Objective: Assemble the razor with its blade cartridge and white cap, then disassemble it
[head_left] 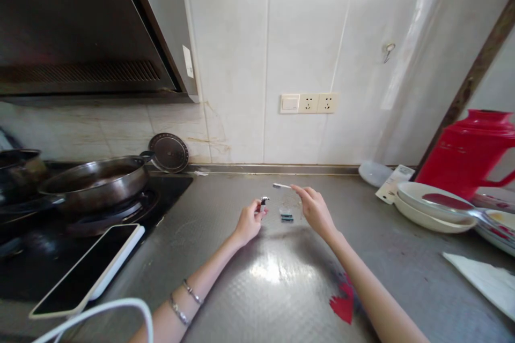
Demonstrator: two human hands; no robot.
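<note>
My left hand [248, 224] is closed around a small device with a silver-and-black top [264, 202]; its exact kind is too small to make out. In my right hand [317, 211] is a white toothbrush [283, 186], gripped by the handle, its dark-bristled head pointing left. The brush head hovers above the counter, up and to the right of the device and apart from it. Between my hands, a small clear piece with dark teal bars [286, 217] lies on the metal counter [265, 300].
On the left, a steel pan [100, 179] sits on the black stove, with a phone [86, 273] and a white cable [108, 303] nearer me. Stacked bowls [432, 214], a red thermos jug [462, 155] and white paper [483, 281] are right. A red patch [343, 303] lies by my right forearm.
</note>
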